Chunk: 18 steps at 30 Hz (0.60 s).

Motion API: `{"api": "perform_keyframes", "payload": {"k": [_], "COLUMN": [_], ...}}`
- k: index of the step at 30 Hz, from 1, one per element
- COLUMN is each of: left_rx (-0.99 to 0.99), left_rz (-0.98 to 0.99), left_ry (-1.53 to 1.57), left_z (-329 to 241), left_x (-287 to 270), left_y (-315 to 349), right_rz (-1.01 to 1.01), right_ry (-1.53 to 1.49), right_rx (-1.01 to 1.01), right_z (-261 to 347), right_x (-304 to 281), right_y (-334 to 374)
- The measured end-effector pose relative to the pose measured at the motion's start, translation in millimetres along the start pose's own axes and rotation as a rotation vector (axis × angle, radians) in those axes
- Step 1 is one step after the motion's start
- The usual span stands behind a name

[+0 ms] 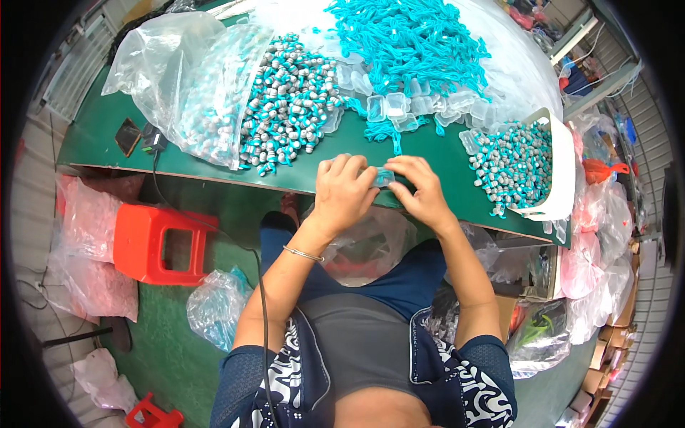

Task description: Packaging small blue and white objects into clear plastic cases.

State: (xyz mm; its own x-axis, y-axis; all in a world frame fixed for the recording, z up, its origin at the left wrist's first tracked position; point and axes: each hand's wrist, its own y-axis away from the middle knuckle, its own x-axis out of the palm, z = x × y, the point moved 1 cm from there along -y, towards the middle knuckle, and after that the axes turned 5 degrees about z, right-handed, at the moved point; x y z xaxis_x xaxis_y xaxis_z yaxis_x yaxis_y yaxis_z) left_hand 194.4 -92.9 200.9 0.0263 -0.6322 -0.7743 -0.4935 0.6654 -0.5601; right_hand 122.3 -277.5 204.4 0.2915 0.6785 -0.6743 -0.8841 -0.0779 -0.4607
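Observation:
Between my hands, at the table's front edge, is a small clear plastic case [383,177] with something teal inside. My left hand [344,189] grips its left end with curled fingers. My right hand [421,190] pinches its right end between thumb and fingers. Just beyond them, several more clear cases [397,107] lie along the near side of a big heap of teal cords [410,46]. Left of the cases spreads a pile of small grey-and-teal plugs [285,100] that look like earplugs, partly spilling from a clear plastic bag [168,78].
At the table's right, a white bin [562,167] lies tipped, with grey-and-teal plugs [514,160] spilling out. A dark phone-like slab [128,137] and a black cabled device [153,138] lie on the green table [89,143]. A red stool [146,242] and filled bags [220,307] stand on the floor.

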Motion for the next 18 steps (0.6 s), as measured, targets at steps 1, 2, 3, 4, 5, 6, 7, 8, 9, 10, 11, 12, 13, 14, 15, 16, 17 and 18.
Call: {"api": "perform_keyframes", "payload": {"k": [1, 2, 3, 4, 5, 6, 7, 8, 9, 10, 11, 12, 13, 14, 15, 16, 17, 18], "left_rx": [-0.010, -0.021, -0.020, -0.022, -0.024, -0.011, -0.003, 0.005, 0.002, 0.001, 0.000, -0.006, -0.012, -0.016, -0.013, -0.009, -0.005, 0.002], "left_rz": [-0.008, -0.016, -0.018, -0.020, -0.023, -0.014, -0.008, -0.003, 0.000, 0.005, 0.011, 0.014, 0.018, 0.023, 0.022, 0.022, 0.022, 0.004], "left_ry": [0.002, 0.003, -0.003, -0.011, -0.018, -0.026, -0.042, -0.058, -0.043, -0.029, -0.015, 0.005, 0.025, 0.046, 0.059, 0.073, 0.087, 0.099], "left_z": [-2.2, -3.4, -4.7, -5.6, -6.0, -4.2, -0.4, 2.6, 4.6, 5.7, 6.7, 9.1, 12.2, 15.5, 18.4, 21.6, 23.6, 23.9], "left_x": [-4.4, -6.9, -4.9, -3.4, -1.7, 5.2, 11.7, 16.4, 15.7, 13.7, 11.7, 9.0, 5.5, 2.5, 0.6, -1.3, -2.4, -3.6], "left_y": [-1.6, -2.3, -3.6, -4.4, -4.5, -3.9, -1.0, 1.3, 1.3, 1.9, 1.9, 1.7, 0.7, -0.2, 0.5, 1.3, 1.1, 0.3], "right_rz": [-0.033, -0.066, -0.136, -0.157, -0.189, -0.224, -0.245, -0.267, -0.288, -0.241, -0.194, -0.145, -0.163, -0.182, -0.195, -0.209, -0.231, -0.229], "right_ry": [0.022, 0.044, 0.125, 0.228, 0.335, 0.446, 0.502, 0.558, 0.612, 0.660, 0.708, 0.754, 0.767, 0.740, 0.715, 0.690, 0.699, 0.703], "right_rx": [0.007, 0.015, 0.004, -0.023, -0.009, 0.009, -0.005, -0.018, -0.032, -0.048, -0.063, -0.079, -0.102, -0.119, -0.138, -0.156, -0.188, -0.199], "right_z": [-2.6, -6.1, -14.2, -24.0, -29.8, -34.1, -37.3, -41.1, -45.9, -53.1, -61.9, -65.2, -66.1, -68.8, -70.2, -71.1, -71.0, -70.1], "right_x": [-3.3, -5.1, -6.5, -8.9, -8.9, -8.9, -5.7, -1.9, 1.9, 3.7, 3.6, 3.9, 3.9, 3.0, 1.0, 0.2, -0.9, -0.8], "right_y": [-5.0, -11.4, -17.9, -26.8, -34.8, -43.2, -53.5, -63.0, -71.5, -77.2, -80.9, -83.6, -84.8, -84.4, -83.4, -83.2, -81.7, -79.1]}}
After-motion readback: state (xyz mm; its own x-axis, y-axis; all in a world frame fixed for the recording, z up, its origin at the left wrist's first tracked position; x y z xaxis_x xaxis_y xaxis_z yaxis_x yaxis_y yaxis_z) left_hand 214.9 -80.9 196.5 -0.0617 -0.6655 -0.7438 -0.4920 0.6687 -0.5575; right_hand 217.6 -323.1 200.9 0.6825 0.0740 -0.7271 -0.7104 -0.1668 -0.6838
